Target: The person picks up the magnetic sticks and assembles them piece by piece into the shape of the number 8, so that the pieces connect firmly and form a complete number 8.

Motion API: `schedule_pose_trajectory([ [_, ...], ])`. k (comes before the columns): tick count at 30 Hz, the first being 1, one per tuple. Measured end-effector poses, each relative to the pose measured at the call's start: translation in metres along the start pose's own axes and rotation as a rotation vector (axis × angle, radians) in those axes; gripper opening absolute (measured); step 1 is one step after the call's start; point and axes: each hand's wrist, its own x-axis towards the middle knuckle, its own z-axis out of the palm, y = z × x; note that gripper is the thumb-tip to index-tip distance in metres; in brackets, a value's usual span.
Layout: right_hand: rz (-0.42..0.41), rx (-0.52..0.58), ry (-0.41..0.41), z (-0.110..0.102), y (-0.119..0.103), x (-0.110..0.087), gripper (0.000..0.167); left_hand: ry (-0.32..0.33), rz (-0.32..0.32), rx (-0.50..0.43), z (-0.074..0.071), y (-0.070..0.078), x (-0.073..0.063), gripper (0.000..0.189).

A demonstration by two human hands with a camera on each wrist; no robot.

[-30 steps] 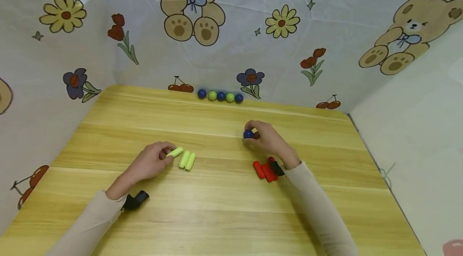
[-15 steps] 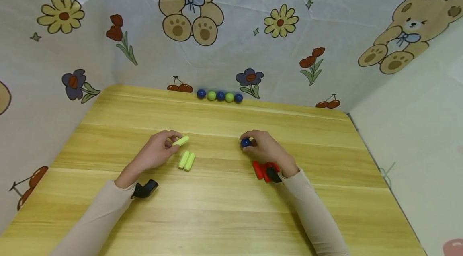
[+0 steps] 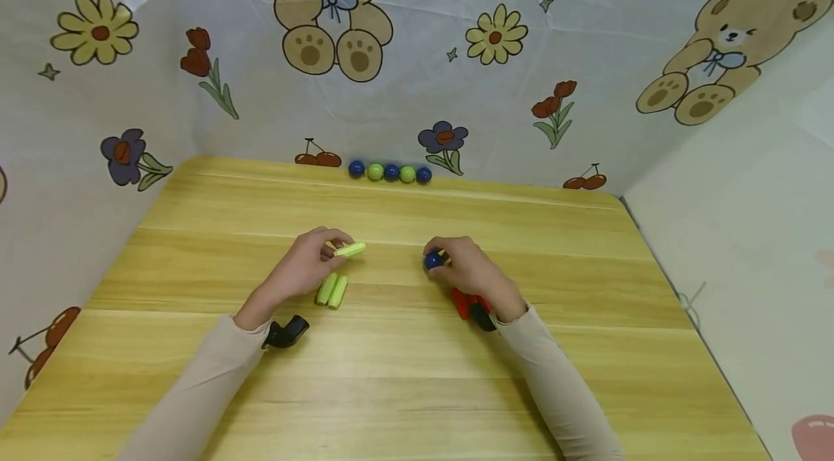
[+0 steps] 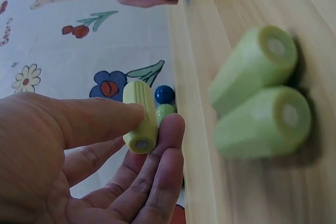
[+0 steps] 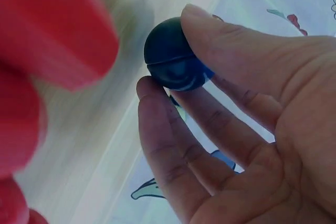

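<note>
My left hand (image 3: 302,262) pinches a pale yellow-green rod (image 4: 140,116) between thumb and fingers, above the table. The rod has a metal-like disc in the end that shows. Just below that hand, two more yellow-green rods (image 3: 332,291) lie side by side on the wood. My right hand (image 3: 469,265) holds a dark blue ball (image 5: 176,53) with thumb and fingertips; a seam runs round the ball. Under the right wrist lie several red rods (image 3: 461,303), partly hidden by the wrist and its black camera. A gap separates the held rod from the held ball.
Along the table's back edge stands a row of blue and green balls (image 3: 391,172), alternating in colour. The wooden table (image 3: 391,388) meets a printed cloth (image 3: 417,48) with bears and flowers behind it. A black wrist camera (image 3: 287,332) hangs under the left wrist.
My left hand has lifted the rod off the table and carried it right and away from me. My right hand has brought the blue ball slightly left and nearer to me.
</note>
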Motion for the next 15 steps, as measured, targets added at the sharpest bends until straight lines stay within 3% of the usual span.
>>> schedule_pose_trajectory([
  [8,0.036,0.0,0.023,0.004,-0.002,0.003,0.031,-0.047,0.009,-0.019,0.015,0.014,0.013,0.028],
  [15,0.015,0.008,0.045,0.006,-0.003,0.003,0.031,-0.077,0.003,-0.009,0.029,0.022,0.022,0.027],
])
